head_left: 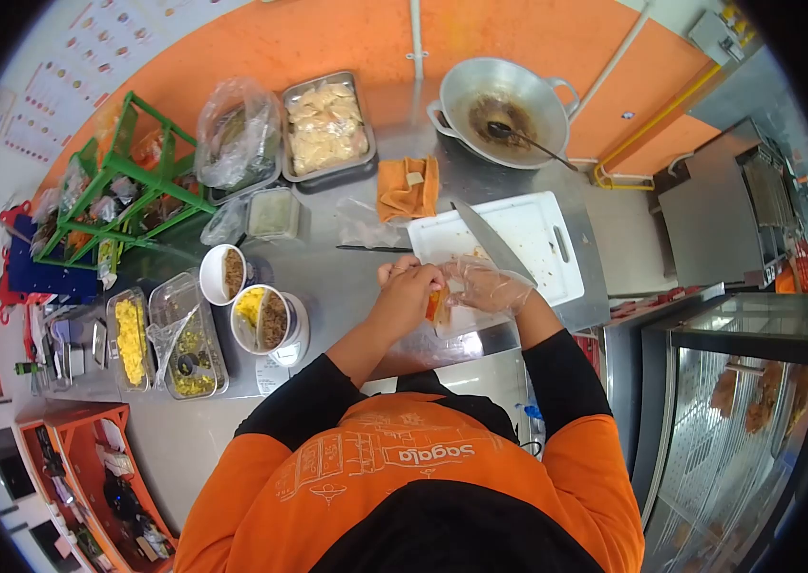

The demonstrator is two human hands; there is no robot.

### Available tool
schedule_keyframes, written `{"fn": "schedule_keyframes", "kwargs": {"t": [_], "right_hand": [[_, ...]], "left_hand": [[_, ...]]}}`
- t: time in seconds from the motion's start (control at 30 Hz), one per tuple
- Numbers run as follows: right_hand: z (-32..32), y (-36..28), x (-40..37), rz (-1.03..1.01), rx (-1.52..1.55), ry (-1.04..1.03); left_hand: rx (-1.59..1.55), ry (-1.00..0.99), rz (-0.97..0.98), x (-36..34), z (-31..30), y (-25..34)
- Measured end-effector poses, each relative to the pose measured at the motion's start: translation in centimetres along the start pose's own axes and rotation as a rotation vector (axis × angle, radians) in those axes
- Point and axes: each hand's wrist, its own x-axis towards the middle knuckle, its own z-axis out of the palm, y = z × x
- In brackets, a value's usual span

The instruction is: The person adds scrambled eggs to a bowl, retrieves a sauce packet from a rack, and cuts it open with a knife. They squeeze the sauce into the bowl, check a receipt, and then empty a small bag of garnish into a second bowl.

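Observation:
My left hand point(409, 294) is bare, its fingers closed at the near left corner of the white cutting board point(549, 212). Between my hands is a small orange-red piece point(435, 306), partly hidden by fingers and clear plastic. My right hand point(485, 288) is inside a loose clear plastic glove with a flared cuff at the wrist. Its fingers curl toward the left hand, and what they hold is hidden. A large knife point(494, 242) lies slantwise on the board, just beyond my right hand. Brown crumbs dot the board.
Behind the board are a folded orange cloth point(407, 188) and a wok point(509, 81) with a ladle. Leftward stand a tray of pale slices point(325, 134), two white tubs point(275, 346), containers of yellow food point(131, 344) and a green rack point(127, 205). A glass cabinet point(728, 420) stands right.

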Motion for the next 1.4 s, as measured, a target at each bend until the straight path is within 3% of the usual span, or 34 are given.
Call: {"fn": "schedule_keyframes", "kwargs": {"t": [0.13,0.47,0.53,0.67,0.73,0.87,0.93,1.2,1.27,1.33,1.4], "right_hand": [[-1.6,-2.4,0.6,0.048,0.077,-0.193],[-3.8,-13.3,1.6,-0.048,0.010,-0.271],[-3.5,-14.6,2.0,-0.166,-0.045,-0.234],[-2.5,-19.1,2.2,-0.180,-0.066,-0.179],[-2.0,-21.7,2.5,-0.229,-0.116,-0.142],[0.6,-24.0,4.0,-0.393,-0.014,-0.071],[2.3,-25.9,4.8,-0.510,-0.168,-0.024],[10.3,-40.0,9.2,-0.455,-0.087,-0.131],[12.6,-41.9,10.5,-0.441,-0.030,-0.191],[14.8,-43.2,11.5,-0.391,0.161,-0.266],[16.2,-44.8,11.8,-0.392,0.137,-0.220]], "left_hand": [[-0.004,0.007,0.031,-0.7,-3.5,1.3],[-0.048,0.034,0.044,-4.6,-11.8,3.6],[-0.092,0.015,-0.010,-5.6,-13.2,3.2],[-0.240,0.029,-0.083,-7.5,-15.8,1.8],[-0.252,-0.173,-0.033,-8.4,-19.0,1.7],[-0.207,-0.248,0.052,-10.1,-23.0,0.1],[-0.157,-0.274,0.162,-11.2,-25.3,-0.9],[-0.275,-0.552,0.352,-17.9,-38.1,-6.2],[-0.320,-0.582,0.362,-20.0,-40.8,-7.6],[-0.365,-0.742,0.372,-21.6,-43.7,-8.9],[-0.342,-0.741,0.374,-23.2,-46.2,-10.1]]}}
